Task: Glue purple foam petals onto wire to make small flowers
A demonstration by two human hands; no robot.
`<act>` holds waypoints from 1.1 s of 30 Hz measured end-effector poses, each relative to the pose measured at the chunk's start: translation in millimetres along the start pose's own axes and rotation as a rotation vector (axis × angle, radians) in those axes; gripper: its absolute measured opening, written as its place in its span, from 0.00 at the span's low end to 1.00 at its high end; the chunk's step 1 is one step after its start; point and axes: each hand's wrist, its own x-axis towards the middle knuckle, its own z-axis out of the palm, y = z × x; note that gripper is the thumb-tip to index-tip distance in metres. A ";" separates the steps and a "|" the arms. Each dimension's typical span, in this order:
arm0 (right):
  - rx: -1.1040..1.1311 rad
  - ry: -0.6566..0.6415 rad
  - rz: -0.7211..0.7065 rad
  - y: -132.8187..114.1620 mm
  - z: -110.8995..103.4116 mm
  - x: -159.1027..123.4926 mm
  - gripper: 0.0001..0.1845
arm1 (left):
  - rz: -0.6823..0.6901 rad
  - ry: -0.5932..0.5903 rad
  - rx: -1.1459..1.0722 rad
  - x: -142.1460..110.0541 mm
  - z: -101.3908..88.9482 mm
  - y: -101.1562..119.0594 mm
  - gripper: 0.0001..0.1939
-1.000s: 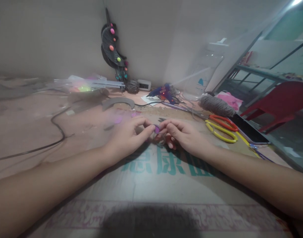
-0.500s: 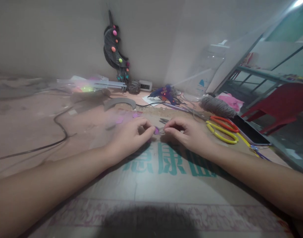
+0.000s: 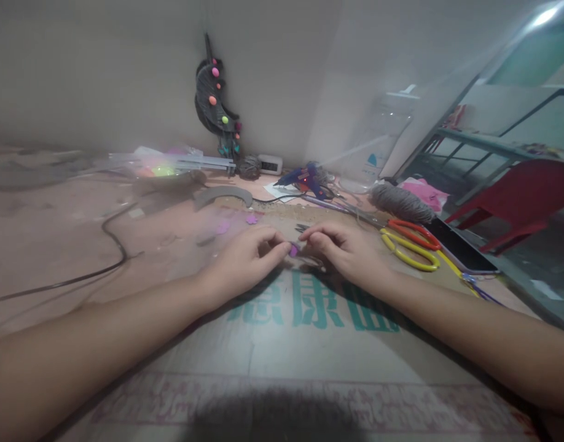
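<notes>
Between the thumb and forefinger of my left hand is a small purple piece with a dark rim. My right hand is just right of it, thumb and forefinger pinched together; what lies between those fingertips is too small to make out. A thin grey strand curves below the right fingers. Pointed metal tips show behind the right hand. Two purple flower-shaped cutouts, one clear and one blurred, lie beyond my left hand on the printed cardboard.
A blue glue gun rests at the back beside a grey curved piece. To the right are scissors with red and yellow handles, grey yarn and a phone. A black cord crosses the left side. A decorated crescent leans on the wall.
The right fingertips have moved slightly away from the purple piece, and the grey strand now hangs lower, beneath the right hand. The left hand keeps its pinch. The view has tilted slightly.
</notes>
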 end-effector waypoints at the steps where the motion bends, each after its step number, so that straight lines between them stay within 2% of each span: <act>1: 0.013 -0.012 0.012 0.0 2.1 -0.2 0.15 | 0.006 0.004 0.015 0.2 0.0 0.2 0.14; 5: 0.049 -0.064 0.032 0.0 9.3 -0.7 0.10 | 0.045 0.013 0.041 0.4 -0.6 1.0 0.14; 12: 0.084 -0.094 0.023 -1.5 10.8 -0.6 0.10 | 0.057 -0.004 0.032 0.4 -2.6 2.6 0.15; 17: 0.074 -0.120 -0.039 -1.1 9.7 -1.4 0.18 | 0.017 0.018 0.036 0.5 -2.0 5.6 0.12; 23: 0.087 -0.098 0.029 0.1 14.4 -1.3 0.09 | 0.040 0.029 0.074 -0.1 -0.8 3.4 0.12; 33: 0.065 -0.089 -0.033 0.4 13.3 -2.5 0.09 | 0.050 0.002 0.059 1.5 -0.3 -0.4 0.12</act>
